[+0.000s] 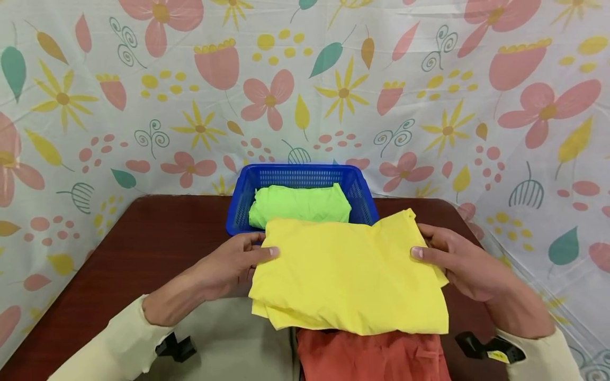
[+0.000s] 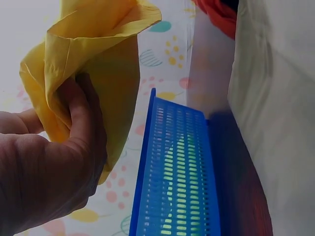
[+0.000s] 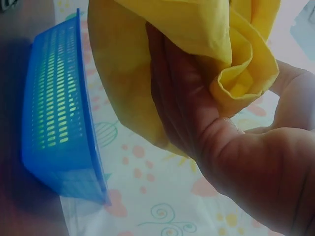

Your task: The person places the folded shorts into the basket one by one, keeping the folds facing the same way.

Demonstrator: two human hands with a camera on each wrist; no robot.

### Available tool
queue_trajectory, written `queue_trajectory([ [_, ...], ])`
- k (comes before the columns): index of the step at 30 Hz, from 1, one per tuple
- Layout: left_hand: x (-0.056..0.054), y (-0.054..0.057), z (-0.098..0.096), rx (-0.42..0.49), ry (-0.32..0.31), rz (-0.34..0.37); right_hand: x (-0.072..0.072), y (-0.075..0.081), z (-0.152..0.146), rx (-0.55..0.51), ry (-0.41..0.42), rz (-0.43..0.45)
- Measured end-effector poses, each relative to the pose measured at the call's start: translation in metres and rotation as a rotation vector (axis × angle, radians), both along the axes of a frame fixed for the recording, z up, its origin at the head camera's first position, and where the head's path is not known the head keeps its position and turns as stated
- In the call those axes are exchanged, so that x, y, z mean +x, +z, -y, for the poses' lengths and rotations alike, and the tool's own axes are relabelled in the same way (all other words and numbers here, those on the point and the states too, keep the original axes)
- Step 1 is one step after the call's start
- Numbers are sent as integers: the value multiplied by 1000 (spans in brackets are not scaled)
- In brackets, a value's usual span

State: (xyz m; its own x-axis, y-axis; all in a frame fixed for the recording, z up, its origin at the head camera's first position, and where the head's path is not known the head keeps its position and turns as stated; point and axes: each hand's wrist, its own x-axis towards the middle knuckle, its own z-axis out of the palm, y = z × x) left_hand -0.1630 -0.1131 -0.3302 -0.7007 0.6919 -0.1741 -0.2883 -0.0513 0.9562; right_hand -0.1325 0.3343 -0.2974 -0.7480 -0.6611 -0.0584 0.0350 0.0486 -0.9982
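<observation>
While the left hand [image 1: 233,264] pinches 1 side edge of a folded yellow cloth [image 1: 348,275], the right hand [image 1: 464,262] pinches the opposite edge, each with its thumb on the near face and its fingers behind. The yellow cloth is between the 2 hands, spread out in front of a blue basket [image 1: 300,167] and hiding part of its near side in the head view. Inside the basket lies a bright green folded cloth [image 1: 300,205]. Nearer the person, a red cloth [image 1: 371,357] shows below the yellow one; whether these 2 touch, I cannot tell. Grey-beige fabric [image 1: 229,338] lies to the left of the red cloth. The basket stands on a dark brown table [image 1: 128,254] before a floral sheet [image 1: 333,21].
</observation>
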Motion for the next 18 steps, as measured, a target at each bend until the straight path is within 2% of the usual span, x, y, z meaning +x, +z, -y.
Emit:
queue_trajectory([
  [4, -4, 0, 3, -62, 54, -64, -5, 3, 5, -46, 6, -28],
  [12, -16, 1, 8, -72, 114, -73, -15, 4, 12, -58, -13, -56],
  [18, -23, 4, 9, -121, 150, -99, -20, -3, 15, -54, -39, -67],
])
